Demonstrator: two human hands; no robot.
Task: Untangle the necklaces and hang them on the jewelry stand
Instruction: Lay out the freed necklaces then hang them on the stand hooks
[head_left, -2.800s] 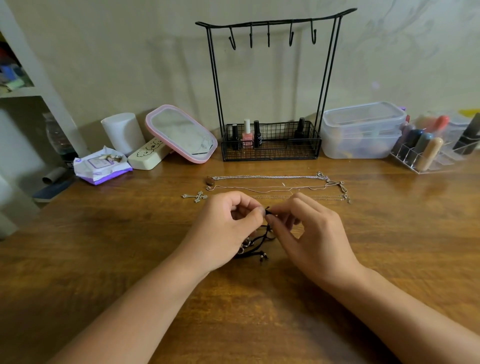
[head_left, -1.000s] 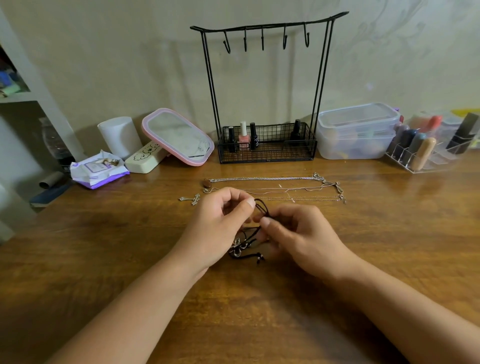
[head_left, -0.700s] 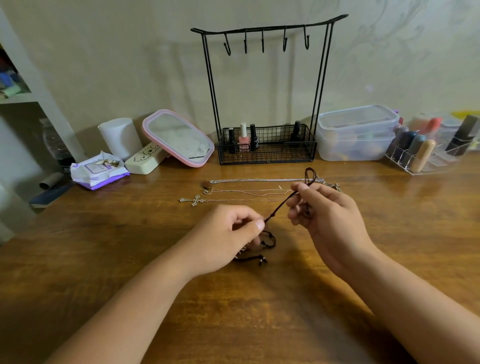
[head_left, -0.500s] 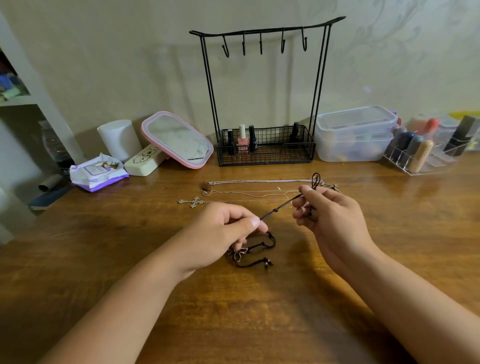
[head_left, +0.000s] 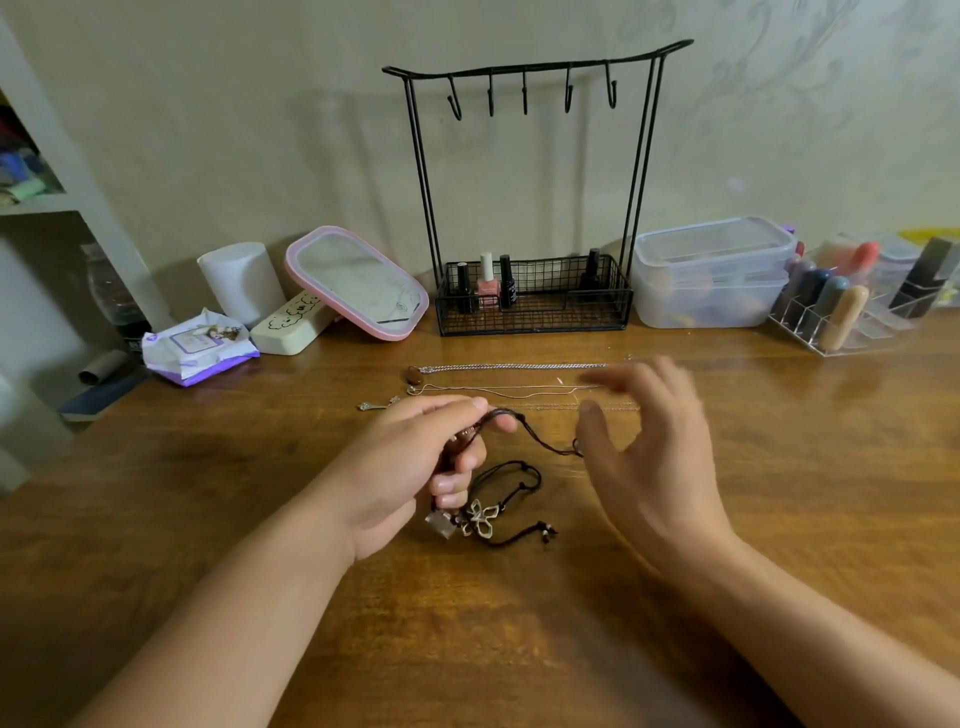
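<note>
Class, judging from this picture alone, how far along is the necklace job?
Done: nothing hangs on the jewelry stand. In hand: the left hand grips the tangled black cord necklaces; the right hand is open beside them. Left: the silver chains lie on the table.

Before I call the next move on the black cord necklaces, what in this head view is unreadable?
- Right hand: motion-blurred, so contact with the black cord is unclear.
- Cord inside the left hand: hidden by curled fingers.
- Knots by the flower pendant: too small to trace.
- Silver chains: right ends behind the right hand.
</note>
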